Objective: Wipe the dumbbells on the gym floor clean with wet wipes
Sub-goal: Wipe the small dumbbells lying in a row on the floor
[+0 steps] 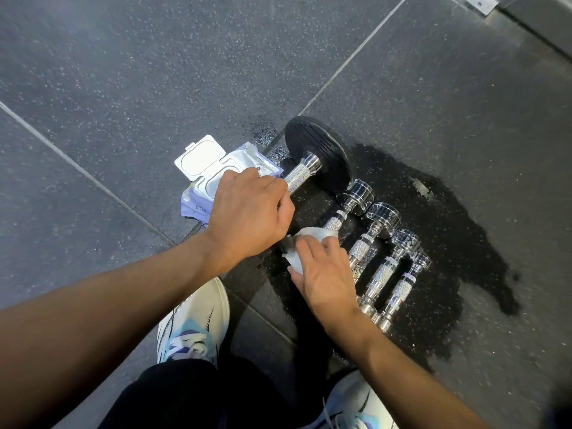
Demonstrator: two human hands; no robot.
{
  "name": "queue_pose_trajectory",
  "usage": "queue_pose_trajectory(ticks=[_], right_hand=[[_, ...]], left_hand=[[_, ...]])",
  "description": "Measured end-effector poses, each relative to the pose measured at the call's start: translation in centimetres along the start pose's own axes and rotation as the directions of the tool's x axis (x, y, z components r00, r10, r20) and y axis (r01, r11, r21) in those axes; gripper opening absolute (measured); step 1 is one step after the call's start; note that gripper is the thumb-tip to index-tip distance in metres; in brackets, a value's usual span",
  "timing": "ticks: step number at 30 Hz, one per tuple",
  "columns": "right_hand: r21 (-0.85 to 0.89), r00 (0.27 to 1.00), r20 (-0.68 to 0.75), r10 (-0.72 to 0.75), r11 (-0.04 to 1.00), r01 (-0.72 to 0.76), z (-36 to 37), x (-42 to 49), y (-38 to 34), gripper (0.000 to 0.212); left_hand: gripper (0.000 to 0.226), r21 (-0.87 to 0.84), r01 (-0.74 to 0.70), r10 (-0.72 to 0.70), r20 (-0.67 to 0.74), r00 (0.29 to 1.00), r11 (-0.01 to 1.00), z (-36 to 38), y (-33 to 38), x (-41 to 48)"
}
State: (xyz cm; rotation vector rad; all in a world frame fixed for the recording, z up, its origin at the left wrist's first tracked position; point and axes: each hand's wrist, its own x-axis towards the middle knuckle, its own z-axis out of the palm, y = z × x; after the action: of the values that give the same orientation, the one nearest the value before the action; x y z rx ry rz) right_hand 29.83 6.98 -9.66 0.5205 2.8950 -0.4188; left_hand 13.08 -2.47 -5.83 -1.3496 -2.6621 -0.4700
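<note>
A large dumbbell (312, 156) with black round heads and a knurled chrome handle lies on the dark floor. My left hand (250, 212) grips its handle. My right hand (322, 274) presses a white wet wipe (306, 243) against the near end of that dumbbell, which is hidden under both hands. To the right, several small chrome dumbbells (380, 258) lie side by side in a row. The wet wipe pack (210, 174), purple and white with its lid flipped open, lies just left of the large dumbbell.
A dark wet patch (448, 243) spreads over the rubber floor tiles (123, 88) under and right of the dumbbells. My two white-and-blue shoes (195, 323) stand at the bottom. A metal bracket (481, 4) and a wall base sit at the top right.
</note>
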Motion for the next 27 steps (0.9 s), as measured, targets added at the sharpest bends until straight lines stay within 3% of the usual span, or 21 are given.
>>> queue_pose_trajectory(ticks=[3,7,9,11,15,20,27], right_hand=[[-0.023,0.991,0.128,-0.032,0.999,0.035,-0.2,0.7,0.5,0.056],[0.201,0.964,0.261,-0.056,0.980,0.002,-3.0,0.3,1.2,0.062],[0.275,0.975,0.214,-0.063,0.961,0.002,-4.5,-0.4,1.4,0.049],[0.243,0.990,0.105,-0.095,0.968,0.067,-5.2,-0.9,1.5,0.040],[0.209,0.996,0.047,-0.080,0.975,0.069,-4.1,-1.4,1.8,0.041],[0.009,0.999,0.011,-0.038,0.999,0.038,-1.7,-1.5,1.2,0.047],[-0.056,0.998,-0.041,-0.042,0.998,0.039,0.1,0.3,0.0,0.040]], left_hand=[[0.029,-0.005,0.000,0.000,0.000,1.000,1.000,0.0,0.0,0.0],[0.029,-0.022,-0.004,0.003,-0.018,1.000,1.000,0.1,0.0,0.0],[0.029,-0.032,-0.001,0.000,-0.034,0.999,0.999,0.1,0.1,0.0],[0.029,-0.045,0.002,-0.004,-0.045,0.999,0.999,0.2,0.1,-0.1],[0.029,-0.044,0.003,-0.005,-0.048,0.999,0.999,0.2,0.1,-0.2],[0.028,-0.045,0.008,-0.009,-0.031,0.999,0.999,0.3,0.0,-0.1],[0.028,-0.030,0.002,-0.003,-0.035,0.999,1.000,0.4,0.0,-0.2]])
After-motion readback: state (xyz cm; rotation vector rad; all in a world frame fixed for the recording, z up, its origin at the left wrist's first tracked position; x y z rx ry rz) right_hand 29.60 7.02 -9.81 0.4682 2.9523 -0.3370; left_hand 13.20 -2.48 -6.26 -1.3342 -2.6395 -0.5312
